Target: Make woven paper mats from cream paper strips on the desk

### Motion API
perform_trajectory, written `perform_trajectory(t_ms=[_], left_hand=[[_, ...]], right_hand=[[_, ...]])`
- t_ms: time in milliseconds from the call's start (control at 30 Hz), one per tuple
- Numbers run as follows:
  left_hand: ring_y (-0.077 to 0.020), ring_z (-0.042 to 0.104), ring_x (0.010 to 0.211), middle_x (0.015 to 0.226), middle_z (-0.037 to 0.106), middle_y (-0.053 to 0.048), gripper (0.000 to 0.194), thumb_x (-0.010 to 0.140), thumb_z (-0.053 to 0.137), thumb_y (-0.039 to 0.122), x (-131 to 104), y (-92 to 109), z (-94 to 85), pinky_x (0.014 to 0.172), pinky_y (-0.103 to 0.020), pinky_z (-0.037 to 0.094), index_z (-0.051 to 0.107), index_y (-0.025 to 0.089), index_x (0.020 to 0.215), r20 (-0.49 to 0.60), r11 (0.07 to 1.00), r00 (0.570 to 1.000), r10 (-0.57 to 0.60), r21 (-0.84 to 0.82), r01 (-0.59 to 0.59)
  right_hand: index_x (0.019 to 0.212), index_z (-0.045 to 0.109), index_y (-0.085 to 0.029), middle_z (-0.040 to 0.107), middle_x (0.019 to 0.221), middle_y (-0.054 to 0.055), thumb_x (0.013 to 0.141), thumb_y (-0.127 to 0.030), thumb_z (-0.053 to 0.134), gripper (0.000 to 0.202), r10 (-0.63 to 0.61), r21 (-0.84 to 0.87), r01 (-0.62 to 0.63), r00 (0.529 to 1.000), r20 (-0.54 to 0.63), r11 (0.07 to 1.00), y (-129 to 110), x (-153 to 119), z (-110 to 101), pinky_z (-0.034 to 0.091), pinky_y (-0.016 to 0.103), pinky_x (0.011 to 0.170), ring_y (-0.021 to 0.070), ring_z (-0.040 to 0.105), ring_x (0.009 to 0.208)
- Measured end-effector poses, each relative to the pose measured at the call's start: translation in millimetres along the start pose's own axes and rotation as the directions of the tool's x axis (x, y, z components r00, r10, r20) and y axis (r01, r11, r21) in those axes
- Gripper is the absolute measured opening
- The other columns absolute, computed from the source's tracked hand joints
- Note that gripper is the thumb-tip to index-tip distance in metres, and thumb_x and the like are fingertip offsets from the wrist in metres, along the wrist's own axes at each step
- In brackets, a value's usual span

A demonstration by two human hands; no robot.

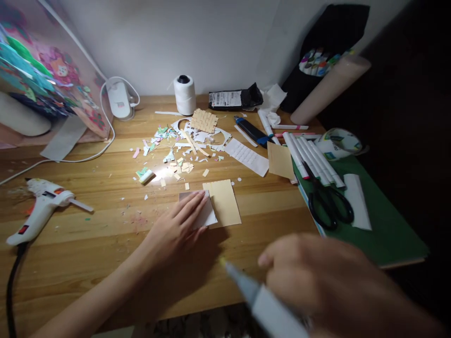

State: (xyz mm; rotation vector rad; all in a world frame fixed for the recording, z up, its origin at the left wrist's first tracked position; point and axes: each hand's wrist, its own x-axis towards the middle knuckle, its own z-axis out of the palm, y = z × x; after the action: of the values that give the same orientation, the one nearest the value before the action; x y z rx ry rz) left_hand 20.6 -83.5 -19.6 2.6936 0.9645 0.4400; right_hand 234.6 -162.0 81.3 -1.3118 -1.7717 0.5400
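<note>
My left hand (185,218) lies flat, fingers stretched out, on a small white paper piece (207,216). That paper overlaps the left side of a tan card (227,202) on the wooden table. Close to the camera, my right hand (310,277) is blurred by motion and closed around a white-and-grey marker (271,310). The marker's yellowish tip points up and left toward the table, apart from the card. Fingers of the left hand hide part of the white paper.
A glue gun (42,206) lies at left, paper scraps (183,150) behind the card. At right, black scissors (327,202) and several markers (313,157) rest on a green board (384,225). A thread spool (185,96) and black package (234,99) stand near the wall.
</note>
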Motion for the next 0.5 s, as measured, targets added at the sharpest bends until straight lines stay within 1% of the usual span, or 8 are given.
perform_trajectory(t_ms=[33, 67, 133, 200, 233, 333, 400, 500], left_hand=[[-0.0238, 0.035, 0.133, 0.143, 0.04, -0.012, 0.058, 0.093, 0.04, 0.025, 5.0, -3.8, -2.1, 0.106, -0.042, 0.039, 0.016, 0.018, 0.146, 0.004, 1.0, 1.0, -0.006, -0.023, 0.006], [-0.0236, 0.035, 0.133, 0.143, 0.039, -0.012, 0.057, 0.093, 0.04, 0.026, 10.1, -7.7, -3.4, 0.107, -0.042, 0.039, 0.018, 0.017, 0.145, 0.014, 0.999, 1.0, -0.014, -0.044, 0.015], [-0.0232, 0.034, 0.133, 0.144, 0.038, -0.012, 0.055, 0.092, 0.041, 0.027, 19.5, -14.9, -3.5, 0.108, -0.041, 0.037, 0.023, 0.015, 0.143, 0.044, 0.997, 0.999, -0.022, -0.067, 0.025], [-0.0235, 0.033, 0.133, 0.144, 0.038, -0.013, 0.054, 0.092, 0.041, 0.027, 26.2, -19.9, -1.3, 0.109, -0.042, 0.036, 0.026, 0.013, 0.142, 0.079, 0.997, 0.997, -0.007, -0.075, 0.012], [-0.0238, 0.033, 0.133, 0.144, 0.038, -0.013, 0.053, 0.092, 0.041, 0.028, 28.3, -21.5, 0.1, 0.109, -0.043, 0.035, 0.027, 0.013, 0.141, 0.095, 0.997, 0.995, 0.003, -0.078, 0.005], [-0.0234, 0.034, 0.133, 0.144, 0.038, -0.013, 0.053, 0.093, 0.041, 0.029, 30.0, -24.0, 3.2, 0.108, -0.042, 0.036, 0.027, 0.012, 0.141, 0.125, 0.996, 0.992, 0.01, -0.094, 0.002], [-0.0225, 0.034, 0.133, 0.144, 0.038, -0.013, 0.052, 0.093, 0.041, 0.029, 29.3, -25.4, 3.6, 0.108, -0.041, 0.037, 0.028, 0.013, 0.141, 0.121, 0.994, 0.993, 0.014, -0.112, 0.0], [-0.0215, 0.033, 0.134, 0.144, 0.038, -0.012, 0.052, 0.093, 0.041, 0.03, 28.7, -28.6, 3.2, 0.109, -0.041, 0.036, 0.028, 0.014, 0.141, 0.115, 0.991, 0.993, 0.03, -0.136, -0.014]], right_hand=[[0.067, 0.051, -0.029, 0.048, 0.053, 0.0, 0.073, -0.019, 0.058, 0.013, 0.005, 0.027, -0.002, 0.995, -0.1, 1.0, 5.7, 15.4, 4.5, 0.034, 0.033, 0.042, 0.0169, 0.047, 0.046], [0.07, 0.047, -0.028, 0.048, 0.056, -0.003, 0.07, -0.016, 0.059, 0.017, -0.053, 0.116, 0.064, 0.994, -0.099, 0.991, 15.4, 29.9, 9.6, 0.035, 0.031, 0.043, 0.0145, 0.045, 0.045], [0.076, 0.045, -0.027, 0.049, 0.065, -0.004, 0.071, -0.014, 0.057, 0.018, 0.035, 0.276, -0.003, 0.993, -0.113, 0.961, 43.5, 53.6, 21.5, 0.039, 0.029, 0.051, 0.0134, 0.047, 0.054], [0.084, 0.047, -0.025, 0.047, 0.067, -0.004, 0.079, -0.021, 0.051, 0.008, 0.152, 0.476, -0.118, 0.988, -0.034, 0.872, 75.7, 67.5, 34.4, 0.042, 0.028, 0.054, 0.0129, 0.048, 0.058], [0.086, 0.049, -0.024, 0.048, 0.068, -0.004, 0.082, -0.024, 0.05, 0.005, 0.196, 0.521, -0.164, 0.981, -0.007, 0.838, 90.4, 70.6, 40.6, 0.044, 0.029, 0.059, 0.013, 0.05, 0.06], [0.087, 0.053, -0.022, 0.053, 0.073, -0.002, 0.084, -0.029, 0.05, 0.008, 0.248, 0.504, -0.244, 0.967, 0.059, 0.828, 120.6, 69.4, 56.0, 0.043, 0.029, 0.066, 0.0136, 0.052, 0.069], [0.087, 0.054, -0.021, 0.054, 0.074, -0.002, 0.085, -0.031, 0.052, 0.01, 0.279, 0.492, -0.298, 0.954, 0.115, 0.818, 128.9, 65.2, 62.9, 0.042, 0.029, 0.066, 0.0137, 0.052, 0.07], [0.086, 0.053, -0.021, 0.053, 0.073, -0.003, 0.085, -0.031, 0.052, 0.01, 0.341, 0.472, -0.376, 0.926, 0.161, 0.797, 131.8, 61.4, 68.8, 0.04, 0.027, 0.063, 0.0127, 0.05, 0.067]])
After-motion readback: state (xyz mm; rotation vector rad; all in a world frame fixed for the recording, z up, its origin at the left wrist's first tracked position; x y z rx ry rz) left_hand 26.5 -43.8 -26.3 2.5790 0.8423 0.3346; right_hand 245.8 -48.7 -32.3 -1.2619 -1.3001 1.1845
